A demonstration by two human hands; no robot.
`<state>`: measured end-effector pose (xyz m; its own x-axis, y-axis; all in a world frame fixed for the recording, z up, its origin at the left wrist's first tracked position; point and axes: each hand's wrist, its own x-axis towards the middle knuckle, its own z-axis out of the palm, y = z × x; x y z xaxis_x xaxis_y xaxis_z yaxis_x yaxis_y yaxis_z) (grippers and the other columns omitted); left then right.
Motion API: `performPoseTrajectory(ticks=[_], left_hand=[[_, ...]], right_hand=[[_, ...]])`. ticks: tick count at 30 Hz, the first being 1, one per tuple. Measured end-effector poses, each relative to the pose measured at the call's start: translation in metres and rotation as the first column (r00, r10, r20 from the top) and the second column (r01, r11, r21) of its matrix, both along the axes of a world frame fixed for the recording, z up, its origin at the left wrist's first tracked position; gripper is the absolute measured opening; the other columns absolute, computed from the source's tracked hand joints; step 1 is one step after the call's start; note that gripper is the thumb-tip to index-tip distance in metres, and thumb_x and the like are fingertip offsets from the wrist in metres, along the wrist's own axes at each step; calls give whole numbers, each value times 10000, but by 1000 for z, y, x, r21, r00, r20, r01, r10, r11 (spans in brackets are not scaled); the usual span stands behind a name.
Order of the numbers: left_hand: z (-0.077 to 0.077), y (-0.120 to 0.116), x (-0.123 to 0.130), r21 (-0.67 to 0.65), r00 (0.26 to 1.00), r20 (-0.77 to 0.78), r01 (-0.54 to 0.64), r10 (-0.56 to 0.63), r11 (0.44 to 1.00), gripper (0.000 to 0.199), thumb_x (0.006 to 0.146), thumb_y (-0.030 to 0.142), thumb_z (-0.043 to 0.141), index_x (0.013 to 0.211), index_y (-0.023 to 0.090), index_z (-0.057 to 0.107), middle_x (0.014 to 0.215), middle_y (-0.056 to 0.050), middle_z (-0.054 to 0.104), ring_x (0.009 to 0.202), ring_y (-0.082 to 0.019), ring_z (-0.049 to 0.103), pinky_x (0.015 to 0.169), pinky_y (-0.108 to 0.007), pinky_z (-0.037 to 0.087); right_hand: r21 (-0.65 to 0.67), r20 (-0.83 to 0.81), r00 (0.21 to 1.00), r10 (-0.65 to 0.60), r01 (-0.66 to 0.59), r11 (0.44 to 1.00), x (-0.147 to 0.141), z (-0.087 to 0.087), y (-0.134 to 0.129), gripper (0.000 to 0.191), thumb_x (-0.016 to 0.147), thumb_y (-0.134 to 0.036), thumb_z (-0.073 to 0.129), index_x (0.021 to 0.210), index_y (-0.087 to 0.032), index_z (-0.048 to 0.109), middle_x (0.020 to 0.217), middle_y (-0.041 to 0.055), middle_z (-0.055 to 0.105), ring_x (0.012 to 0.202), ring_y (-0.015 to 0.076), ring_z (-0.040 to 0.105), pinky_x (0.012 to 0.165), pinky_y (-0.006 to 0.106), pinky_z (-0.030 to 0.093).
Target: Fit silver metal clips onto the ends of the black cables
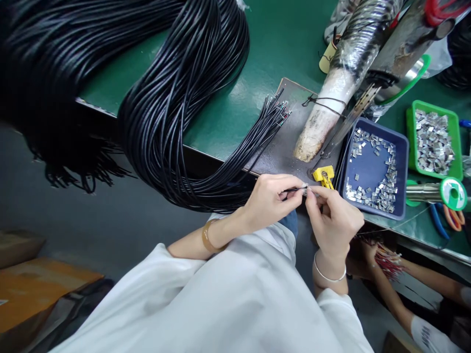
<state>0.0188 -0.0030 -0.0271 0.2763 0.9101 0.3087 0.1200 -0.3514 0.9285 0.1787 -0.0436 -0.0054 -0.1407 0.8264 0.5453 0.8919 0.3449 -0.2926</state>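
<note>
My left hand [271,200] pinches the end of a thin black cable [292,189], just off the front edge of the workbench. My right hand [333,215] is closed at the cable's tip, thumb and forefinger pressed together on something small and pale, too tiny to name. The fingertips of both hands nearly meet there. Beside my left hand lies a thick bundle of black cables [221,179], its stripped ends [281,110] resting on a dark board [274,152]. Right of my hands stands a blue tray [375,169] holding small metal shells.
A soldering iron [356,115] and a plastic-wrapped tube [320,115] reach down over the board. Near them are a yellow clip [324,175], a green tray [458,147] of metal parts and a solder spool [425,194]. A co-worker's arms [393,296] show at lower right, with red wires.
</note>
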Motion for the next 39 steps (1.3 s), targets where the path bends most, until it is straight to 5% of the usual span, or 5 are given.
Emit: performPoseTrajectory(ticks=[4,8,15,24,39], left_hand=[[1,-1,-2,-138,996,87,32,-20,990,115,880,184,612,826,120,691,641,6,604,547,-66,476,547,-187,408],[5,2,-7,-413,908,379,340,-181,845,158,874,267,661,872,111,684,640,-18,643,577,-98,594,587,-203,505],[-1,6,-5,-474,905,420,278,-63,835,163,865,266,695,886,109,734,628,14,601,538,-54,505,520,-163,413],[-2,13,5,-448,906,423,200,10,871,140,850,252,688,843,113,704,720,-24,680,637,-92,605,640,-197,493],[4,17,12,-412,938,340,85,67,907,146,833,268,680,826,122,684,609,19,556,540,-70,484,518,-190,387]], right_hand=[[-155,-228,973,-45,9,988,-2,-4,2,22,922,-228,654,915,-212,640,618,-73,571,457,42,459,492,201,381],[-287,-538,843,-18,-164,944,2,-10,2,102,926,-295,650,866,-213,639,623,-63,564,465,61,482,433,204,369],[78,-623,782,-10,75,994,-4,-16,3,222,942,-203,606,1160,-243,614,721,-42,661,495,89,606,429,209,472],[219,-210,977,25,22,975,-6,-21,9,209,824,-80,731,945,-225,640,1034,30,772,916,162,757,819,290,640],[239,-289,957,13,59,969,-15,-17,17,244,781,-39,758,934,-218,693,1054,25,757,933,166,746,812,297,657]])
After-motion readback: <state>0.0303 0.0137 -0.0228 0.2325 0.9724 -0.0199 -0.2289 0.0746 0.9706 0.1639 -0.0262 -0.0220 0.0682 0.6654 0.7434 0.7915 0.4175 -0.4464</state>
